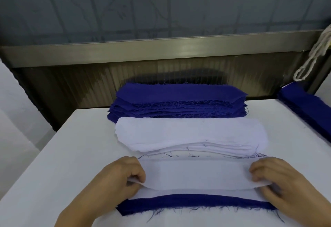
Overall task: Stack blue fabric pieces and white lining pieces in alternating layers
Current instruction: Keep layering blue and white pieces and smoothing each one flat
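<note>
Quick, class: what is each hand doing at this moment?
Left hand: closed, pinching the left end of the white lining piece.
Right hand: fingers curled on the right end of the same piece, holding it.

The table (53,155) is plain white. On it, the far stack (179,101) is deep royal blue with frayed blue threads; the middle pile (188,133) is white with a faint lilac cast. The near strip (197,174) is white over a blue piece (197,202). A second blue stack (308,108) lies at right. The cord (311,58) is cream. The wall (161,6) is grey-blue with dark grid lines.
</note>
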`<state>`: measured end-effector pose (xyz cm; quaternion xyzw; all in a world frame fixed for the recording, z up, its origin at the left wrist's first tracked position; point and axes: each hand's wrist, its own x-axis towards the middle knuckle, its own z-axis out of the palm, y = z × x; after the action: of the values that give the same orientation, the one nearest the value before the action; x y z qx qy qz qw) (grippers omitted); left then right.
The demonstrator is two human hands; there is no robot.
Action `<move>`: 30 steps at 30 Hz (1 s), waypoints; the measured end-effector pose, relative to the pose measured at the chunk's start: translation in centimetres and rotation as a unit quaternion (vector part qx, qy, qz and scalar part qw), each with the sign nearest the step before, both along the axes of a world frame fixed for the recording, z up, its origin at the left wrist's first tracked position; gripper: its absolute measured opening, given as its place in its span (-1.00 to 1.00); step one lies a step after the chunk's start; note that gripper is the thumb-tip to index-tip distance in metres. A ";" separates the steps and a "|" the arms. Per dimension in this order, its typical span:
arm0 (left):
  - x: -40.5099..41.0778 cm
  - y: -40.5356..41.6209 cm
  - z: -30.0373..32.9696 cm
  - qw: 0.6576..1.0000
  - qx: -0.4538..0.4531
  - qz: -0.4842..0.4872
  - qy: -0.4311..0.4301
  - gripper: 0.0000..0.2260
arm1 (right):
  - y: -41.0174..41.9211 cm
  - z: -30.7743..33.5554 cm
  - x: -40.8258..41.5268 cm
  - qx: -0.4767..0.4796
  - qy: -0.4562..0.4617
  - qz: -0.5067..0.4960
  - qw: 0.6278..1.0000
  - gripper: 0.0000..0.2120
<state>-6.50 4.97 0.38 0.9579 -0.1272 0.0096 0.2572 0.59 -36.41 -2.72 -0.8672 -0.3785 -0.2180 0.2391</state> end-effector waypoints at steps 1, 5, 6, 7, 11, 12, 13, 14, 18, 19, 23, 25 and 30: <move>0.0 0.0 -0.1 1.000 0.002 -0.001 0.004 -0.70 | 0.0 0.1 -0.1 0.004 0.001 -0.001 1.000 -0.73; -0.2 0.1 -0.3 1.000 -0.004 -0.002 -0.002 -0.72 | 0.2 0.4 -0.4 0.000 0.006 0.009 1.000 -0.78; -0.2 0.1 -0.3 1.000 -0.004 -0.001 -0.007 -0.74 | 0.2 0.4 -0.5 -0.004 0.008 0.009 1.000 -0.84; -0.2 0.0 -0.4 1.000 -0.003 -0.001 -0.009 -0.76 | 0.2 0.5 -0.6 -0.009 0.010 0.009 1.000 -0.90; -0.3 -0.2 -0.4 1.000 -0.002 0.000 -0.013 -0.80 | 0.4 0.7 -0.8 -0.021 0.018 0.006 1.000 -0.95; -0.3 -0.2 -0.4 1.000 -0.001 0.004 -0.011 -0.80 | 0.4 0.7 -0.8 -0.022 0.016 0.005 1.000 -0.95; -0.3 -0.2 -0.5 1.000 0.001 0.007 -0.009 -0.80 | 0.4 0.7 -0.9 -0.023 0.014 0.004 1.000 -0.95; -0.3 -0.2 -0.5 1.000 0.003 0.009 -0.007 -0.81 | 0.4 0.6 -0.9 -0.026 0.011 0.004 1.000 -0.94; -0.2 -0.2 -0.6 1.000 0.006 0.016 -0.001 -0.81 | 0.3 0.8 -1.0 -0.045 0.014 -0.009 0.999 -0.80; -0.1 -0.2 -0.6 1.000 0.006 0.017 0.001 -0.81 | 0.3 0.8 -1.0 -0.048 0.018 -0.011 0.999 -0.79; -0.2 -0.2 -0.7 1.000 0.003 0.017 0.005 -0.82 | 0.3 1.0 -1.3 -0.054 0.036 -0.005 0.998 -0.88; -0.2 -0.3 -0.6 1.000 0.000 0.015 0.005 -0.82 | 0.3 1.0 -1.3 -0.055 0.040 -0.004 0.998 -0.91; -0.3 -0.3 -0.5 1.000 0.000 0.016 0.008 -0.85 | 0.1 0.7 -1.1 -0.073 0.054 -0.005 0.996 -0.78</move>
<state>-6.75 4.71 -0.14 0.9599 -0.1099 0.0056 0.2580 -0.50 -36.34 -1.98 -0.8946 -0.3757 -0.1439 0.1945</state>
